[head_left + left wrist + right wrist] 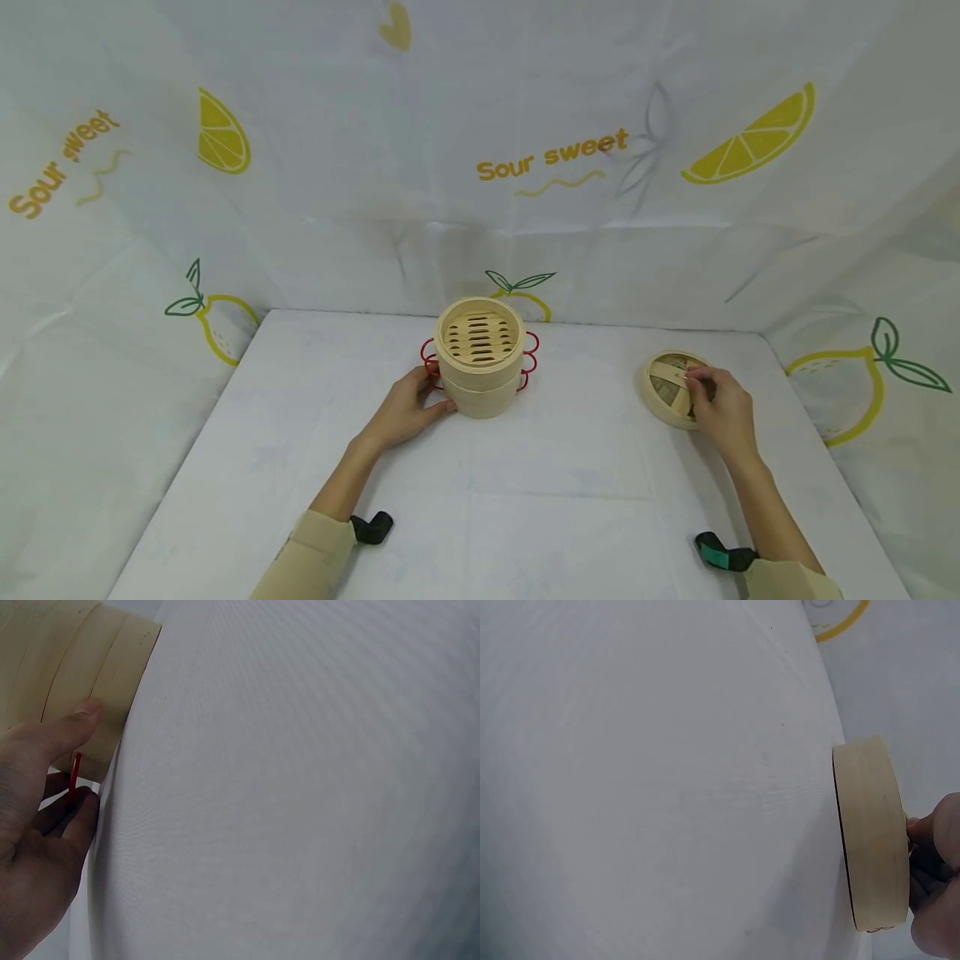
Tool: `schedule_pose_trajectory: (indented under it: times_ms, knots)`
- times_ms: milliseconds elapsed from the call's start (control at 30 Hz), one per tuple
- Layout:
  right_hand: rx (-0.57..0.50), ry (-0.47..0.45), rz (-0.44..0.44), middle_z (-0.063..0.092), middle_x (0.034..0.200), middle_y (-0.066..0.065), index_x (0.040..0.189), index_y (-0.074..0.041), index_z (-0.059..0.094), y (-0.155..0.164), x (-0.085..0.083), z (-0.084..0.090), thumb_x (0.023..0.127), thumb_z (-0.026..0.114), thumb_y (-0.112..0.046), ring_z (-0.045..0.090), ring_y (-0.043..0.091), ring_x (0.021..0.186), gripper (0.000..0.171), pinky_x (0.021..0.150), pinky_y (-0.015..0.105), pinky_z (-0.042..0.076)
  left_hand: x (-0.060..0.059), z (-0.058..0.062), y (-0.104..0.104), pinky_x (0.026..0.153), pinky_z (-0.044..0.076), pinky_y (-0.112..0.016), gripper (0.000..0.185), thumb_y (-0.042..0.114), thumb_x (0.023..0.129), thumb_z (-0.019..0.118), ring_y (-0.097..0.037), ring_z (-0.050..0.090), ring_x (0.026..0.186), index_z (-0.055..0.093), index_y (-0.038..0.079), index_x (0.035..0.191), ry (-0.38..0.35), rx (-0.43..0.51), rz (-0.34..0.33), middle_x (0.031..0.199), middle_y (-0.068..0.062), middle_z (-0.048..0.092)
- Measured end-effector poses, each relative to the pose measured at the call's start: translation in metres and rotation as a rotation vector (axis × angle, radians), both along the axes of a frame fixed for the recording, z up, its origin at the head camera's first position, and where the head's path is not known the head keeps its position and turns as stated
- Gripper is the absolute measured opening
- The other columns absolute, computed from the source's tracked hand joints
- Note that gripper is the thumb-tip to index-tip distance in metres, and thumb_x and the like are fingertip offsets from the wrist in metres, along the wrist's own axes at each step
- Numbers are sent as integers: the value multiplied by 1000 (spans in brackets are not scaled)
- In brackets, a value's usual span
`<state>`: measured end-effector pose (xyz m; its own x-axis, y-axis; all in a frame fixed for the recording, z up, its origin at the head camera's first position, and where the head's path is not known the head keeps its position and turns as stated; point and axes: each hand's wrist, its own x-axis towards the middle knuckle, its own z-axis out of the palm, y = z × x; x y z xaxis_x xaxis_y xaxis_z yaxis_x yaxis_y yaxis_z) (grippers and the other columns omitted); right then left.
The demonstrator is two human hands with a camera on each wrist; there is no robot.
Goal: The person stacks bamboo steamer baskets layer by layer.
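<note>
A stacked bamboo steamer (480, 379) with a slotted top tier and red loop handles (531, 342) stands upright near the back of the table. My left hand (408, 408) grips its left side low down; in the left wrist view the thumb (75, 729) presses the lower wall and the other fingers curl beside a red handle (75, 771). Over to the right, a round woven bamboo lid (666, 392) lies top side up. My right hand (723, 412) pinches the small handle on its top, which the fingers mostly hide. The lid's rim (871, 836) rests on the table or very close to it.
A white cloth covers the table (540, 500). Behind it hangs a white curtain (337, 167) printed with lemons and lettering, close to the steamer's back. Black wrist mounts (372, 528) sit on both forearms.
</note>
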<state>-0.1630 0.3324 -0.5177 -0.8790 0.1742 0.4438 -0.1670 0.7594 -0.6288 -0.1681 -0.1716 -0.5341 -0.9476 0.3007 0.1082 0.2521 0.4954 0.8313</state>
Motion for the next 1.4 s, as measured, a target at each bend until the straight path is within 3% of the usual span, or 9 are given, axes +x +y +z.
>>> schedule_pose_trajectory:
  times_ms: [100, 167, 767, 1033, 1133, 1167, 1233, 1300, 1400]
  knots:
    - [15, -4, 14, 74, 115, 33, 108, 12, 71, -1, 1, 2, 101, 68, 6, 69, 46, 111, 10, 91, -10, 27, 0, -1, 0, 122, 56, -44, 62, 14, 93, 87, -32, 67, 135, 58, -3, 145, -1, 0, 0, 140, -19, 67]
    - [20, -3, 25, 73, 115, 35, 108, 14, 69, -2, 1, 3, 101, 66, 7, 68, 54, 112, 10, 91, -10, 26, 0, -1, -1, 122, 56, -43, 63, 15, 93, 87, -32, 67, 135, 57, -3, 146, 2, 0, -2, 141, -18, 67]
    - [43, 10, 44, 72, 114, 35, 108, 14, 69, -6, 5, 4, 101, 66, 8, 68, 53, 112, 9, 90, -9, 26, -2, -4, -2, 120, 57, -45, 61, 16, 93, 88, -31, 68, 132, 59, -2, 144, 20, 25, -11, 138, -17, 68]
    - [44, 40, 49, 75, 113, 31, 107, 12, 71, -10, 5, 3, 100, 68, 8, 68, 33, 102, 8, 91, -11, 29, -3, -5, -2, 120, 57, -44, 61, 18, 93, 88, -30, 68, 130, 59, -2, 144, 25, 33, -19, 137, -16, 68]
    - [31, 59, 65, 75, 112, 32, 106, 12, 71, -12, 5, 2, 100, 68, 9, 67, 17, 102, 8, 92, -12, 29, -2, -5, -2, 120, 57, -44, 62, 18, 93, 88, -30, 68, 131, 58, -2, 144, 24, 21, -15, 137, -17, 68]
    - [26, 68, 73, 74, 111, 32, 106, 13, 70, -12, 6, 2, 99, 68, 10, 64, 4, 103, 8, 93, -12, 29, -2, -4, -2, 120, 57, -44, 62, 18, 93, 88, -31, 68, 132, 58, -2, 145, 21, 19, -14, 138, -17, 68]
    - [18, 83, 85, 75, 110, 32, 106, 13, 70, -13, 5, 2, 99, 69, 11, 51, -17, 105, 7, 93, -13, 31, -2, -4, -2, 121, 57, -44, 63, 18, 94, 88, -31, 68, 133, 58, -2, 145, 20, 13, -12, 138, -17, 68]
    - [10, 97, 96, 74, 110, 32, 105, 13, 70, -14, 5, 3, 99, 69, 11, 40, -28, 107, 7, 93, -13, 31, -2, -4, -2, 121, 57, -43, 63, 18, 93, 88, -31, 68, 132, 58, -2, 145, 17, 14, -11, 138, -17, 68]
    - [10, 117, 105, 74, 109, 32, 105, 13, 70, -16, 5, 6, 98, 69, 12, 54, -15, 105, 7, 95, -14, 31, -2, -4, -2, 121, 57, -43, 62, 17, 93, 88, -30, 68, 132, 58, -2, 144, 14, 16, -8, 137, -17, 68]
